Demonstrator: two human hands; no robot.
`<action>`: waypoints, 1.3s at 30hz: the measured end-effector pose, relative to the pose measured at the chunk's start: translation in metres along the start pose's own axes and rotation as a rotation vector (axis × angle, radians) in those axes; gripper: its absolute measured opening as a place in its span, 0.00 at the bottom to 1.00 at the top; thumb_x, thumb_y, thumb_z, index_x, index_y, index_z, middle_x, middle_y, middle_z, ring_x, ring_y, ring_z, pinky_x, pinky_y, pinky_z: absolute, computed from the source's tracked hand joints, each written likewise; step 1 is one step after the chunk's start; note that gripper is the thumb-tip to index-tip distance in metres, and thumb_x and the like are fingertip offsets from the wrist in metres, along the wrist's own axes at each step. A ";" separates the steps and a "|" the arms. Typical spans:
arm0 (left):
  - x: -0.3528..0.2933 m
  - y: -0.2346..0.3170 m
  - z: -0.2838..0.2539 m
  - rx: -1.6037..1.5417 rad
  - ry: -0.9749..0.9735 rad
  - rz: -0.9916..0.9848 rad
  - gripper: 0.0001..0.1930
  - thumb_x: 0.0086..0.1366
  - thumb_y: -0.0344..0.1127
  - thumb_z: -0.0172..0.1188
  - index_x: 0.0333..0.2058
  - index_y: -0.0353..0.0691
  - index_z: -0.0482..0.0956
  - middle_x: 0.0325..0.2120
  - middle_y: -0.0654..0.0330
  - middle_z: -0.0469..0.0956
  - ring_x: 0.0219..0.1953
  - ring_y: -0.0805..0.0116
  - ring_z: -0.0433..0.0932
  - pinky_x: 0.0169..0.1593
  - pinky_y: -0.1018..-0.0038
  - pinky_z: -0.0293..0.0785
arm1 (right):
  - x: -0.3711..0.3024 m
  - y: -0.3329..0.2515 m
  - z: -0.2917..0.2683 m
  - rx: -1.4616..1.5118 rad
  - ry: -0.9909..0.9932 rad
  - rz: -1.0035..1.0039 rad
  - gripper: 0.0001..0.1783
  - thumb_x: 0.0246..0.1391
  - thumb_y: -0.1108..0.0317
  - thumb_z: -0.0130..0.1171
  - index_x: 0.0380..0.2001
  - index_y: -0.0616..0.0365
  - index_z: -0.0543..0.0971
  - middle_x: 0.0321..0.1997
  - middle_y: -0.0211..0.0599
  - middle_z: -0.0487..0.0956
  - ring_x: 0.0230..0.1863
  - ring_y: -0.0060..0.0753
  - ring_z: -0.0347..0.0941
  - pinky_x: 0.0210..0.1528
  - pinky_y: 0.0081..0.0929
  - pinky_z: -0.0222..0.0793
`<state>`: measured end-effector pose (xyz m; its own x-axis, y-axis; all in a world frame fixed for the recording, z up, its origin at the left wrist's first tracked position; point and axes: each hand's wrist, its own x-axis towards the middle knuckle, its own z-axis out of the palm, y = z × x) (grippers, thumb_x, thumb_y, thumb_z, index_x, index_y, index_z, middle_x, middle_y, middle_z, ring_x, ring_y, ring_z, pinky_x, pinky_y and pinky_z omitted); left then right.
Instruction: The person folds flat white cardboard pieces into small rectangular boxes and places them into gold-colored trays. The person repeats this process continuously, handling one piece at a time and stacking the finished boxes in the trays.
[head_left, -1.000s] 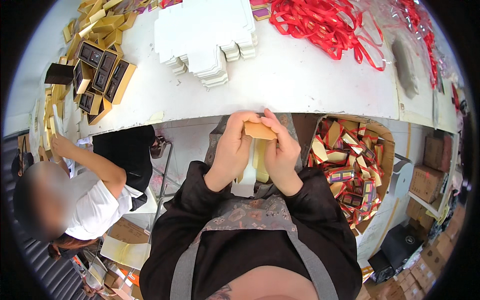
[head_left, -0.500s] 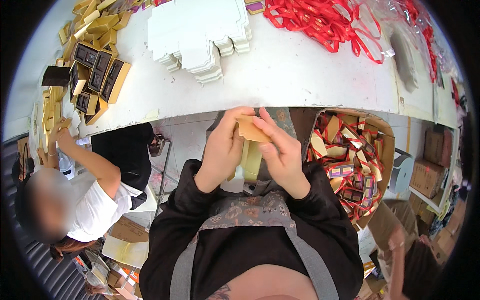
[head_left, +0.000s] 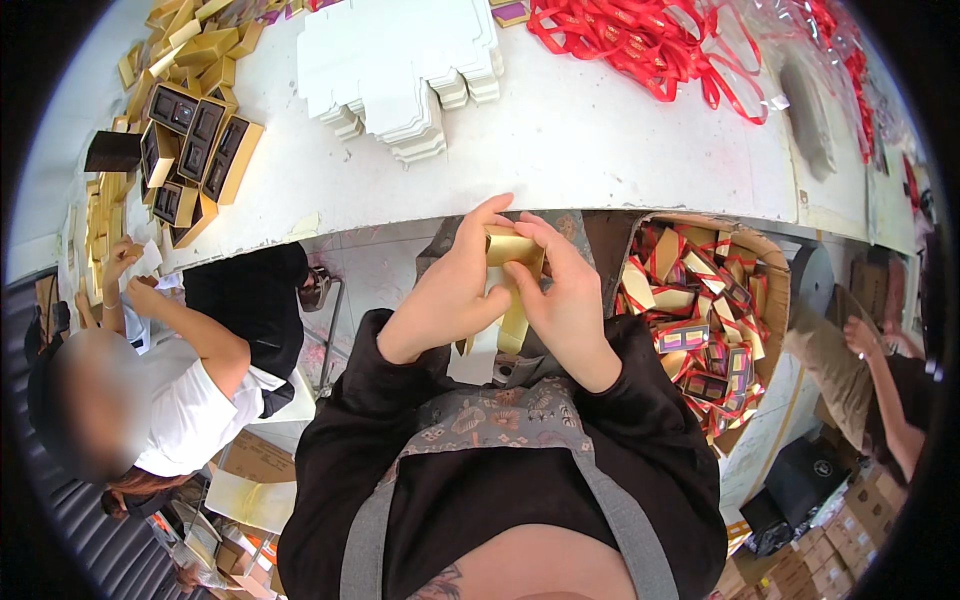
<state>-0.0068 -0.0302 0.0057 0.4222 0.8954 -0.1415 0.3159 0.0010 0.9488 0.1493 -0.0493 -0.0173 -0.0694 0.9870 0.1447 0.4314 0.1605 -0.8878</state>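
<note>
Just in front of the table edge, a small gold card box (head_left: 510, 247) is held between my two hands, partly folded, with its long gold side hanging down toward my apron. My left hand (head_left: 445, 290) is closed around the box's left side, its fingertips near the top end. From the right, my right hand (head_left: 570, 300) grips it, fingers over the top corner and thumb pressed against the inner face. My palms hide part of the box. Beyond it on the table lies a stack of flat white card blanks (head_left: 385, 70).
Gold boxes with dark inserts (head_left: 200, 140) are piled at the table's left. Red ribbons (head_left: 640, 45) lie tangled at the far right. A carton (head_left: 775, 330) of red-ribboned gold boxes stands beside my right arm. A co-worker (head_left: 200, 400) sits at left; another person (head_left: 895, 390) is at right.
My hands have shifted on the gold box: its top end is now bent squarer, and my right thumb has moved onto its inner face. The person at right has moved farther right.
</note>
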 end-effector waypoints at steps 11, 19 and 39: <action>-0.005 -0.015 0.001 -0.406 0.054 -0.006 0.34 0.52 0.20 0.36 0.62 0.34 0.56 0.54 0.53 0.65 0.57 0.64 0.65 0.62 0.71 0.56 | -0.011 -0.002 -0.001 0.260 -0.059 0.046 0.25 0.54 0.82 0.52 0.58 0.62 0.68 0.62 0.46 0.68 0.57 0.34 0.70 0.54 0.24 0.69; -0.005 0.001 0.011 0.110 0.068 -0.002 0.24 0.60 0.22 0.42 0.57 0.34 0.61 0.54 0.55 0.66 0.56 0.67 0.66 0.59 0.72 0.61 | -0.012 0.004 -0.006 0.339 -0.059 0.226 0.24 0.50 0.80 0.57 0.52 0.61 0.72 0.55 0.49 0.73 0.49 0.40 0.77 0.46 0.24 0.74; -0.003 0.011 -0.014 0.197 0.015 -0.117 0.21 0.59 0.25 0.42 0.52 0.33 0.70 0.44 0.49 0.76 0.47 0.58 0.76 0.52 0.70 0.68 | 0.021 -0.005 -0.025 0.127 -0.267 0.142 0.16 0.48 0.70 0.63 0.42 0.59 0.78 0.37 0.43 0.80 0.30 0.36 0.78 0.33 0.25 0.74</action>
<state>-0.0160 -0.0265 0.0209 0.3606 0.9010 -0.2412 0.5221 0.0193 0.8526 0.1678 -0.0296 0.0008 -0.2571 0.9622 -0.0896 0.3396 0.0032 -0.9406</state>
